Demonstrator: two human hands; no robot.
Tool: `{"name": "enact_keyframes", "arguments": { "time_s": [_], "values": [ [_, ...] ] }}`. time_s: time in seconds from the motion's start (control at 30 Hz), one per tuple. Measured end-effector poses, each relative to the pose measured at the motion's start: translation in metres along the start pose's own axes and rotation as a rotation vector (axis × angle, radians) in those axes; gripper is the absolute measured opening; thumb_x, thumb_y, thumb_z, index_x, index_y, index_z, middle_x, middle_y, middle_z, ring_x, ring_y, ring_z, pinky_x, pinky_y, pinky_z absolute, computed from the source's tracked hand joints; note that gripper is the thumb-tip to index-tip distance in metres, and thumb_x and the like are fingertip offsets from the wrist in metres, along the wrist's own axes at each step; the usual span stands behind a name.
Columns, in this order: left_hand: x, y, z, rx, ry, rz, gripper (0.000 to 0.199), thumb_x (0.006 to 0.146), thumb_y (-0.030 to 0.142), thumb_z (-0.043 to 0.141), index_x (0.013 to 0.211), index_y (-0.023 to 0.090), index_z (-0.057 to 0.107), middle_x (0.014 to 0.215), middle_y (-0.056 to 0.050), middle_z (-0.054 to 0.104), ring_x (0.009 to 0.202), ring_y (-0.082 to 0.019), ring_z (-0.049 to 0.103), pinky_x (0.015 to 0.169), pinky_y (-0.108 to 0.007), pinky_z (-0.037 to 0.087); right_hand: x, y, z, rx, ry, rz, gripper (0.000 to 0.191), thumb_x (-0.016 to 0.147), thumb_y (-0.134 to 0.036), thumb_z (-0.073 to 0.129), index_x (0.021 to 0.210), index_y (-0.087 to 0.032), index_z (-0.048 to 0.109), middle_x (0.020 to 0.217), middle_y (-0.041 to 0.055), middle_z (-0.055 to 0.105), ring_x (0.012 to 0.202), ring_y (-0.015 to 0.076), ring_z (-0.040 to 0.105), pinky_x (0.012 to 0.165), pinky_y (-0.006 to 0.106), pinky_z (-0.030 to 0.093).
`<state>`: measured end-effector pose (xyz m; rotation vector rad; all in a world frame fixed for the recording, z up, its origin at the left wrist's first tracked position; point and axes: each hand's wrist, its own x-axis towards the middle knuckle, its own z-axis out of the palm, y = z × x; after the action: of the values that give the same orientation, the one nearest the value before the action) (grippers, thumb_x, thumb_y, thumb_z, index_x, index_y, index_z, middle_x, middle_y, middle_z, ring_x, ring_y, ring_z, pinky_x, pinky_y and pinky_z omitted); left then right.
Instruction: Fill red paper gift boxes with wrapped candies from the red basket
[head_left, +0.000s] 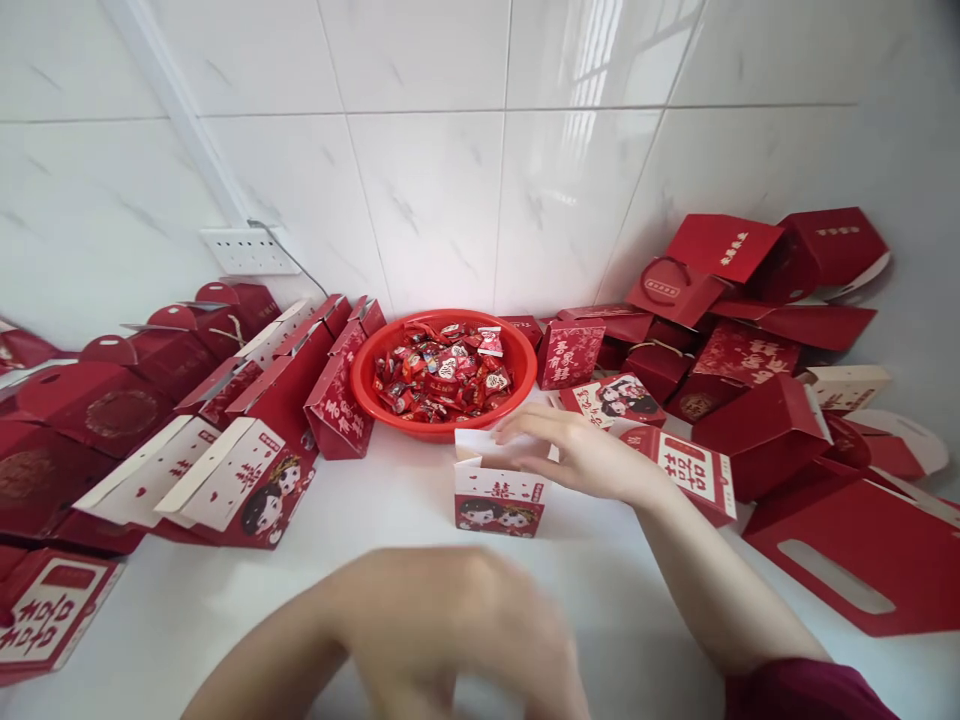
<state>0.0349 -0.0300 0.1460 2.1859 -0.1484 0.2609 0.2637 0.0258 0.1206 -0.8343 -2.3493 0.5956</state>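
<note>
A small open candy box [499, 512], white above and red below with two cartoon figures, stands upright on the white table. My right hand [564, 450] is at its right side, with fingers curled over the top edge and gripping the box there. Close to the camera, my left hand [457, 620] is smeared by motion and bent downward, nearer to me than the box; its fingers are too blurred to read. Just behind the box sits a red plastic basin [360, 400] holding many wrapped candies [442, 370].
Closed red and white boxes [247, 490] stand in rows at the left. On the right lies a heap of red boxes [750, 370], with a large red box [855, 550] nearer me. A tiled wall [427, 200] with a socket strip [249, 250] rises behind.
</note>
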Motion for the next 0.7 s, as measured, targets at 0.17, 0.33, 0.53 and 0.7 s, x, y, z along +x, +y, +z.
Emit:
{"name": "enact_keyframes", "arguments": {
  "time_s": [0.17, 0.33, 0.53, 0.7],
  "values": [
    [-0.009, -0.027, -0.027, 0.549, 0.624, -0.39, 0.018, 0.099, 0.019, 0.046, 0.1, 0.021, 0.064, 0.105, -0.006, 0.067, 0.1, -0.019, 0.061, 0.094, -0.033, 0.046, 0.002, 0.003, 0.009, 0.089, -0.049, -0.011, 0.025, 0.095, -0.027, 0.059, 0.12, -0.024, 0.06, 0.116, 0.0062, 0.068, 0.104, 0.0199, 0.064, 0.09, 0.035, 0.052],
    [-0.017, -0.057, -0.022, 0.682, 0.712, -0.482, 0.014, 0.095, 0.018, 0.05, 0.106, 0.022, 0.057, 0.103, -0.004, 0.063, 0.098, -0.02, 0.06, 0.088, -0.033, 0.046, 0.007, 0.012, 0.029, 0.213, 0.096, 0.105, 0.022, 0.098, -0.03, 0.054, 0.119, -0.023, 0.056, 0.102, 0.004, 0.072, 0.083, 0.016, 0.07, 0.07, 0.028, 0.056],
    [-0.024, -0.053, -0.026, 0.651, 0.714, -0.704, 0.031, 0.089, 0.025, 0.057, 0.12, 0.025, 0.052, 0.113, -0.002, 0.063, 0.096, -0.021, 0.063, 0.083, -0.033, 0.049, 0.005, 0.013, 0.03, -0.051, 0.329, -0.013, 0.015, 0.098, -0.023, 0.051, 0.099, -0.022, 0.066, 0.126, 0.0084, 0.066, 0.108, 0.0218, 0.066, 0.072, 0.031, 0.058],
    [-0.029, -0.05, -0.032, 0.569, 0.533, -0.832, 0.025, 0.096, 0.033, 0.049, 0.119, 0.029, 0.058, 0.111, -0.001, 0.063, 0.097, -0.021, 0.063, 0.084, -0.034, 0.049, 0.003, 0.006, 0.023, -0.22, 0.151, -0.015, 0.02, 0.098, -0.028, 0.055, 0.106, -0.021, 0.072, 0.115, 0.0072, 0.073, 0.104, 0.023, 0.067, 0.087, 0.037, 0.053]
  ]
}}
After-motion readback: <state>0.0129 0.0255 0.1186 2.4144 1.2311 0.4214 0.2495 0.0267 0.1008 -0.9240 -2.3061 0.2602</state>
